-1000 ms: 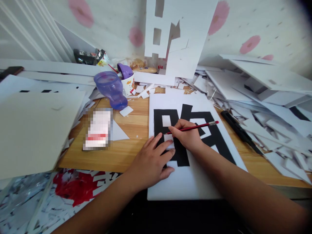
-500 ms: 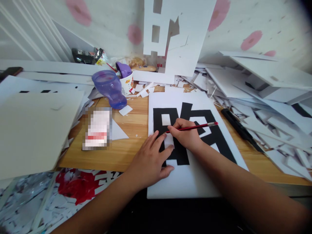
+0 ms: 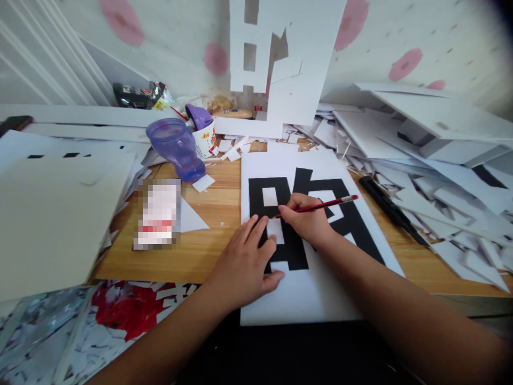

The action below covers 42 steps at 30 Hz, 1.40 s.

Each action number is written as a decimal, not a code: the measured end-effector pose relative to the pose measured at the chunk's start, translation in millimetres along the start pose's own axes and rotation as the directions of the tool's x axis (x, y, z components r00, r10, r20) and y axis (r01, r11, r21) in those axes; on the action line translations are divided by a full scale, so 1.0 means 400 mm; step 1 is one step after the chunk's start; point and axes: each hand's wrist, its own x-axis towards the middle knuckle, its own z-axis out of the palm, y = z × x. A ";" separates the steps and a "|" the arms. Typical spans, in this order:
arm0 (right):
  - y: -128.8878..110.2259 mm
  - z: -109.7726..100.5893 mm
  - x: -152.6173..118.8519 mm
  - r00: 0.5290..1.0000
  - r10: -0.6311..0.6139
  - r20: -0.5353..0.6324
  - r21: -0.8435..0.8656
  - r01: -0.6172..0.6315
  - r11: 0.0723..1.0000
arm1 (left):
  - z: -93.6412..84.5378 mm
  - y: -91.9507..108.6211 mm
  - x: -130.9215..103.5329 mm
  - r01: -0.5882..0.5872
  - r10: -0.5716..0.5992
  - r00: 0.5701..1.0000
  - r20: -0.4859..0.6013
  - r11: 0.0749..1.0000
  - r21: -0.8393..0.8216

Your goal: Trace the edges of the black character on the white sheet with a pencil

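1. Right hand (image 3: 306, 222) grips one red pencil (image 3: 320, 206), tip on black character (image 3: 296, 251).
2. Left hand (image 3: 244, 267) lies flat, fingers spread, pressing white board (image 3: 304, 299) at tabletop's front edge.
3. One purple cup (image 3: 176, 147) lies tipped; contents cannot be told.

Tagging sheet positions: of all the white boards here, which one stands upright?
The white board with rectangular cut-outs, at the back against the spotted wall. It alone stands upright; the board with the black character under both hands lies flat, and the pile at right lies stacked.

A purple bottle (image 3: 176, 147) lies tipped on the wooden table (image 3: 208, 214) beside a printed cup (image 3: 203, 140), with white offcuts (image 3: 433, 176) heaped right.
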 end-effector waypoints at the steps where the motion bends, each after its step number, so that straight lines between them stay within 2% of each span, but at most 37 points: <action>1: 0.000 -0.003 0.000 1.000 0.010 0.001 0.002 -0.010 1.000 | 0.000 0.000 0.000 0.001 -0.001 1.000 -0.002 1.000 0.003; 9: 0.001 -0.023 0.001 0.998 0.056 -0.003 0.021 -0.056 0.998 | -0.001 0.001 0.002 0.002 -0.002 1.000 -0.013 1.000 0.005; 19: 0.009 -0.022 0.006 0.998 0.057 -0.036 0.144 -0.051 0.988 | 0.003 -0.005 0.004 -0.012 0.012 1.000 0.001 0.999 0.032; 23: 0.003 -0.024 0.006 0.998 0.066 -0.020 0.162 -0.062 0.985 | -0.019 -0.015 0.015 -0.041 0.038 0.998 0.051 0.996 0.077; 28: 0.001 -0.025 0.008 0.997 0.070 -0.021 0.155 -0.066 0.986 | -0.063 -0.027 0.057 -0.040 0.027 0.994 0.104 0.991 0.129; 31: 0.003 -0.023 0.008 0.998 0.060 -0.018 0.167 -0.056 0.984 | -0.073 -0.042 0.078 -0.036 0.019 0.993 0.117 0.988 0.147; 38: -0.009 -0.026 0.011 0.980 0.196 -0.018 0.216 -0.188 0.958 | -0.033 -0.079 0.083 0.014 -0.039 0.987 0.158 0.987 0.161; 42: -0.024 -0.019 0.051 0.984 0.178 0.001 0.244 -0.173 0.954 | -0.029 -0.075 0.080 0.022 -0.043 0.989 0.144 0.989 0.149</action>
